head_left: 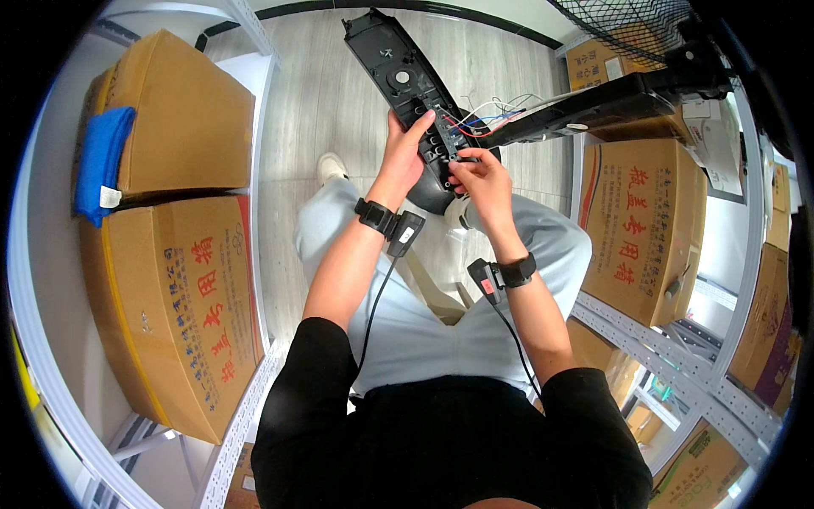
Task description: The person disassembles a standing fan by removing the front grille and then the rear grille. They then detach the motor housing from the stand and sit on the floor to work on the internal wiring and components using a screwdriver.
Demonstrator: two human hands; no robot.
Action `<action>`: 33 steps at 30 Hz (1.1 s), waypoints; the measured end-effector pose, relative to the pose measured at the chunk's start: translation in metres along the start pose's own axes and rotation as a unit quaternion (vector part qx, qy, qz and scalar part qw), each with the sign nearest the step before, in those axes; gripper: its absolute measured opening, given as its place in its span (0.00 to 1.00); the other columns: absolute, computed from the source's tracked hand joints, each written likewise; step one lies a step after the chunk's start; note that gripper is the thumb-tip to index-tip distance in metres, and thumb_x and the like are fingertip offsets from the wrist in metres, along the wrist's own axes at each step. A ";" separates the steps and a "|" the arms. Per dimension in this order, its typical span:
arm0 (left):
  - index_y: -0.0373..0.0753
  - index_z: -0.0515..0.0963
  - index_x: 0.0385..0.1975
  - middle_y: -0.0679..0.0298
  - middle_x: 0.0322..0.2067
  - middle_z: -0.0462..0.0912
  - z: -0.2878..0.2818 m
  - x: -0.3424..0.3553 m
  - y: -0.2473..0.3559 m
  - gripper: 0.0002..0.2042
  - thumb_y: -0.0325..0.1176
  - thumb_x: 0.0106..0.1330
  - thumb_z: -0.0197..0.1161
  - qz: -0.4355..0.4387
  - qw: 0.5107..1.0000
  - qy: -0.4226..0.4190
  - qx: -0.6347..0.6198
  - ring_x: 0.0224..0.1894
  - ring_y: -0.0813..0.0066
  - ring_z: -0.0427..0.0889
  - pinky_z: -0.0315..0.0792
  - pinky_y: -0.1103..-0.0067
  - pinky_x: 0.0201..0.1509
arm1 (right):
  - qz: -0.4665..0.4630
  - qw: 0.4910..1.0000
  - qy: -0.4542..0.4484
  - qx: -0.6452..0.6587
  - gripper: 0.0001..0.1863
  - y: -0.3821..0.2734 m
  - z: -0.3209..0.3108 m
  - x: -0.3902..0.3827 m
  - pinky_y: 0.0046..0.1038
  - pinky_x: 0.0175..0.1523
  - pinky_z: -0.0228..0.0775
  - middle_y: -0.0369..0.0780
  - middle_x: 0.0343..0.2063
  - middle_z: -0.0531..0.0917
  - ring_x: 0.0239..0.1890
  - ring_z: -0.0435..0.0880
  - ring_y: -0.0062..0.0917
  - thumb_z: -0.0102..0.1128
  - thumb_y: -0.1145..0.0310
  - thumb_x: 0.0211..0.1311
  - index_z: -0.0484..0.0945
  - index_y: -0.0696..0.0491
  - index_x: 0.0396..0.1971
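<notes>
A long black plastic panel (383, 59) is held tilted over my knees. My left hand (402, 153) grips its left edge, thumb lying over the top. A narrow dark strip (445, 131) on the panel has white, red and blue wires (487, 119) running from it toward a black arm-like part (619, 102) at the right. My right hand (479, 182) has its fingertips pinched at the lower end of that strip; what exactly they hold is too small to make out.
Metal shelving (695, 360) with cardboard boxes (636, 170) stands on my right. At my left, more boxes (186, 127) sit on a shelf, a blue cloth item (102, 161) on them. A black mesh (619, 25) hangs at upper right. The tiled floor (297, 102) lies below.
</notes>
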State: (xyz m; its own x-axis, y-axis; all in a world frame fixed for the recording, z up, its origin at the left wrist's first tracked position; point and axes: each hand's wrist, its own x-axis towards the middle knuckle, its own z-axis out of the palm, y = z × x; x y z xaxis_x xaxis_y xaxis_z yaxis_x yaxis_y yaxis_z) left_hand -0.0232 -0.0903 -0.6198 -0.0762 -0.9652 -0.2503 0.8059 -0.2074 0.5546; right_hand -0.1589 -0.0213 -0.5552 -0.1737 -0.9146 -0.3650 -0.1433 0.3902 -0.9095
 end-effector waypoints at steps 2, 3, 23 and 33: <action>0.40 0.60 0.62 0.61 0.52 0.75 0.000 0.001 0.000 0.28 0.26 0.67 0.68 0.000 1.000 0.003 0.003 0.54 0.70 0.78 0.77 0.71 0.56 | -0.054 0.991 0.045 -0.112 0.13 -0.011 -0.003 -0.007 0.21 0.34 0.78 0.37 0.31 0.87 0.31 0.86 0.18 0.70 0.72 0.62 0.80 0.56 0.46; 0.40 0.60 0.61 0.61 0.52 0.75 0.000 0.000 0.000 0.27 0.26 0.67 0.68 0.000 1.000 0.003 0.006 0.54 0.70 0.78 0.77 0.71 0.56 | -0.081 0.980 0.068 -0.168 0.14 -0.015 -0.004 -0.009 0.21 0.34 0.77 0.37 0.31 0.87 0.31 0.86 0.17 0.71 0.71 0.62 0.80 0.56 0.45; 0.38 0.65 0.58 0.62 0.48 0.79 0.001 -0.002 -0.003 0.26 0.26 0.63 0.71 -0.021 0.999 0.002 0.034 0.51 0.73 0.80 0.76 0.73 0.56 | -0.319 0.884 0.082 -0.331 0.13 -0.001 0.004 0.003 0.32 0.36 0.76 0.41 0.31 0.82 0.30 0.82 0.31 0.71 0.72 0.57 0.80 0.54 0.41; 0.37 0.69 0.54 0.62 0.46 0.81 0.000 -0.002 0.000 0.23 0.21 0.60 0.70 -0.012 0.999 0.002 0.044 0.46 0.72 0.82 0.78 0.73 0.52 | -0.352 0.871 0.102 -0.328 0.11 0.014 0.011 -0.001 0.39 0.37 0.73 0.42 0.28 0.77 0.31 0.80 0.37 0.70 0.75 0.55 0.76 0.54 0.36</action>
State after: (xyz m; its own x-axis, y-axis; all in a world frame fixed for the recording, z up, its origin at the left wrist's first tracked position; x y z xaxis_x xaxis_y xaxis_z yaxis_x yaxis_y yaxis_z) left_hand -0.0228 -0.0885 -0.6188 -0.0921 -0.9591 -0.2675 0.7487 -0.2438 0.6165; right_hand -0.1497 -0.0167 -0.5696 0.0211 -0.9400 0.3405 -0.7985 -0.2208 -0.5600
